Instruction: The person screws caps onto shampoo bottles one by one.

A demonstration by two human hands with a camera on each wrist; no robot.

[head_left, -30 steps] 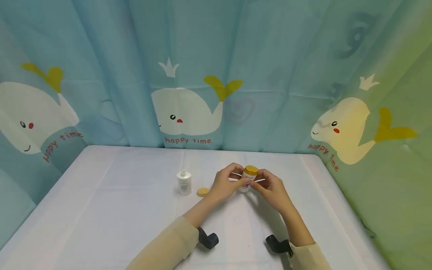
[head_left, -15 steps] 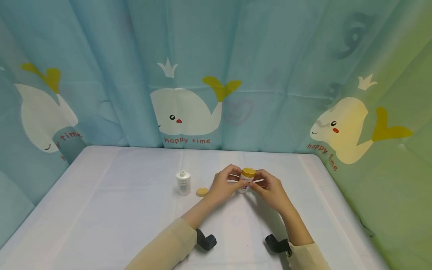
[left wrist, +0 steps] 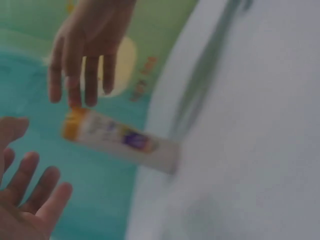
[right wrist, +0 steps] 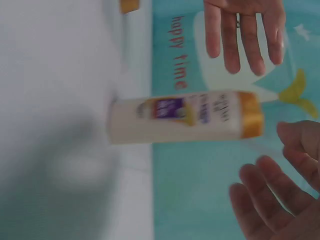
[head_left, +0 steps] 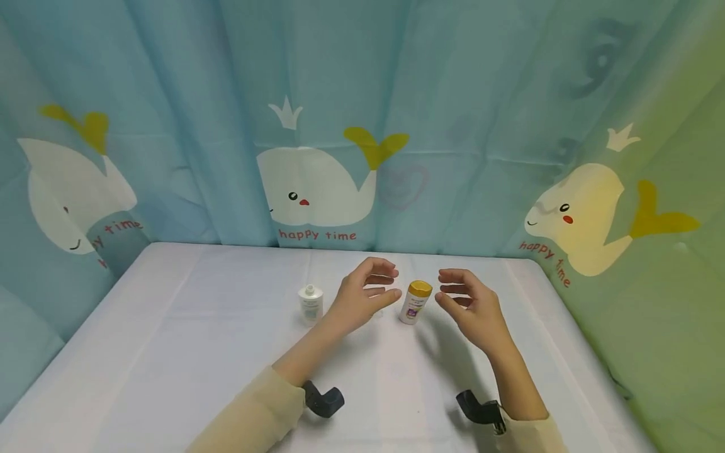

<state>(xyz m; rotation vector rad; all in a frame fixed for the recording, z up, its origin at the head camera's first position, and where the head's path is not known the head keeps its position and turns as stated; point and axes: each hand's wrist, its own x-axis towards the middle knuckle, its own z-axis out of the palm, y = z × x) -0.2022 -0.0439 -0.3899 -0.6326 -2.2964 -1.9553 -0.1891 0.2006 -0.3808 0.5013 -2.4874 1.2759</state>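
A white bottle with a gold cap (head_left: 415, 305) and a purple label stands upright on the table between my two hands. My left hand (head_left: 365, 299) hovers to its left, fingers loosely bent and holding nothing. On the other side, my right hand (head_left: 472, 308) is likewise apart from it, thumb and fingers spread. Both wrist views show a gap between the fingers and the gold-capped bottle (right wrist: 175, 117). Left of my left hand stands a second white bottle (head_left: 311, 306) with a bare neck and no cap on it.
The white table (head_left: 198, 352) runs back to a blue-green curtain (head_left: 464, 94) printed with whales. A gold piece (right wrist: 129, 5) shows at the top of the right wrist view. Black wrist mounts (head_left: 324, 401) stick out from the beige sleeves (head_left: 255, 409).
Both hands have let go of the gold-capped bottle and drawn apart, the left one leftward and the right one rightward. The bottle stays standing. The loose gold cap is now hidden behind my left hand.
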